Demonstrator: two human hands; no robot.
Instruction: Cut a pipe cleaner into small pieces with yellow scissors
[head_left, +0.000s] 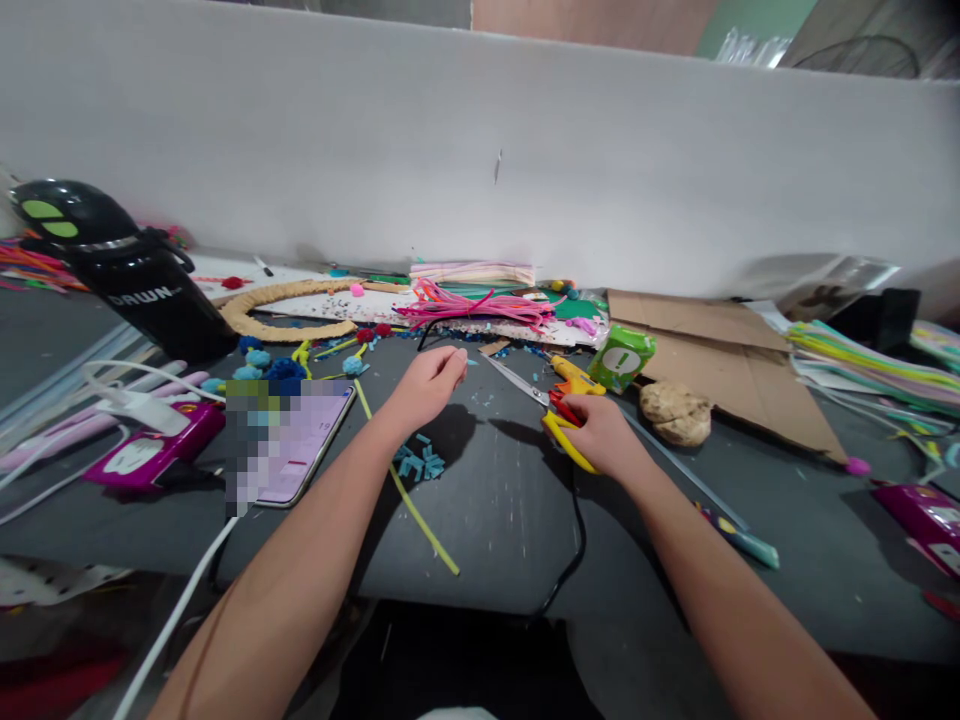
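Pinched closed above the table, my left hand (433, 385) hides whatever its fingers may hold. My right hand (606, 435) grips scissors (564, 432) by their yellow and red handles. The scissor blades point forward and left, toward my left hand but apart from it. Below my left hand lies a small heap of cut blue pieces (420, 460). A yellow-green fuzzy strip (420, 520) runs along the table beside the heap. Just beyond the scissors rests a yellow glue gun (576, 376), near a green packet (622, 358).
Left stand a black bottle (154, 290), a phone (319, 440), a purple power strip (161, 450) and blue pom-poms (285, 374). Behind lie a beige ring-shaped piece (244, 312) and pink pipe cleaners (480, 308). Cardboard (772, 390) and a beige lump (675, 413) are right.
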